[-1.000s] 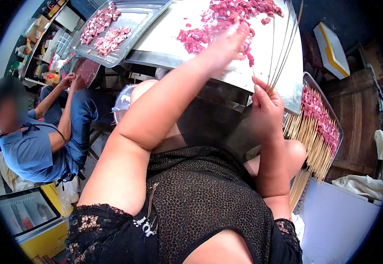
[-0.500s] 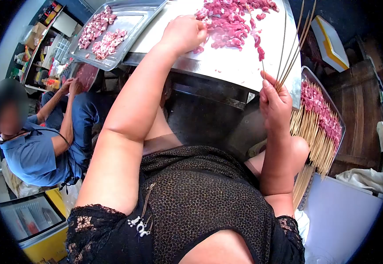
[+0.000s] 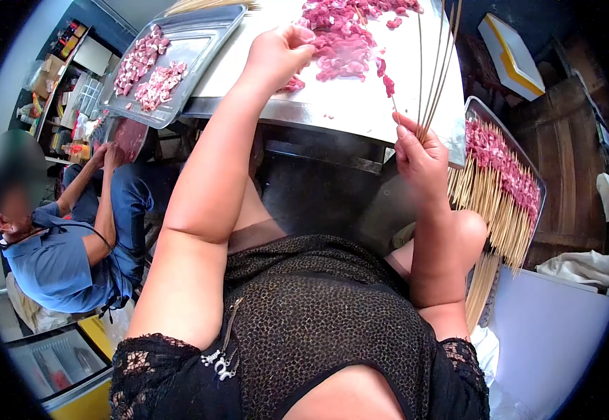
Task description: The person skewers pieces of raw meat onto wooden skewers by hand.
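My right hand (image 3: 422, 159) is closed around several bamboo skewers (image 3: 436, 80) that fan upward. On one of them, pinched between thumb and finger, a strip of red meat pieces (image 3: 387, 80) is threaded. My left hand (image 3: 275, 57) hangs over the white tabletop (image 3: 350, 115) at the left edge of a pile of cut raw meat (image 3: 339, 42). Its fingers are curled together, and whatever is between them is hidden. A few red bits lie just beneath it.
A metal tray (image 3: 203, 59) with two heaps of meat stands at the left. Right of the table, another tray (image 3: 542, 189) holds rows of loaded skewers (image 3: 497, 175). A person in a blue shirt (image 3: 52, 262) sits at the left, hands together over a reddish basin (image 3: 128, 138).
The view has shifted, so the table and trays sit slightly further left. My left hand has turned a little, its fingers still together. The right hand keeps the skewers.
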